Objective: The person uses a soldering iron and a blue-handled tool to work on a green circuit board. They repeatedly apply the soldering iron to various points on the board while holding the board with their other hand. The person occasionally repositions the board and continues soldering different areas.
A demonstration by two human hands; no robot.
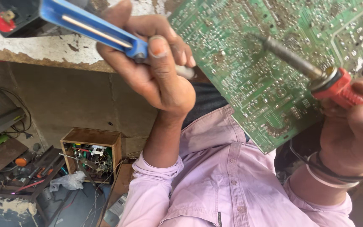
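The green circuit board [274, 71] shows its solder side, tilted, and is the landmark here; the right hand [353, 134] has its fingers wrapped tight round the red handle of a soldering iron [316, 75] whose tip rests on the board near its middle; the left hand [156, 71], just left of the board's edge, grips a blue desoldering pump [93, 29] with the thumb laid along its barrel. The step looks like heating a joint; the next move would call for bringing the pump's nozzle beside the iron's tip
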